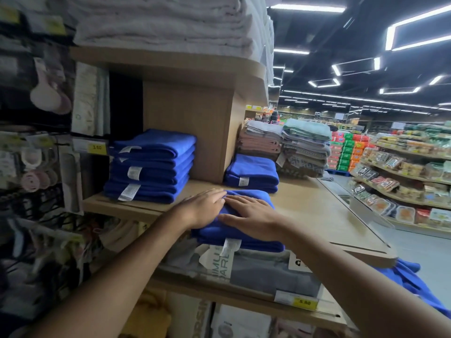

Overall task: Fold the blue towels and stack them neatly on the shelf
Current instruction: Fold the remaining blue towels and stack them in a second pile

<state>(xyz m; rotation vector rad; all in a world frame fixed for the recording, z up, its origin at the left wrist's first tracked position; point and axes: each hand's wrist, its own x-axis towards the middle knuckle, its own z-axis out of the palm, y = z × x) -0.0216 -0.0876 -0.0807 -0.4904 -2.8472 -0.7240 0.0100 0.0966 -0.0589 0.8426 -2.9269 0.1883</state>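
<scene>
A folded blue towel lies at the front edge of the wooden shelf, its white tag hanging over the edge. My left hand presses flat on the towel's left side. My right hand lies flat on its top, fingers straight and pointing left. A stack of several folded blue towels stands at the shelf's back left. Two more folded blue towels sit to the right of a wooden divider. Loose blue towel cloth hangs below the shelf at the right.
White towels fill the upper shelf. Pink, grey and green towel stacks stand at the back right. Grey packaged goods sit on the shelf below. Hanging items crowd the left wall. A grocery aisle runs along the right.
</scene>
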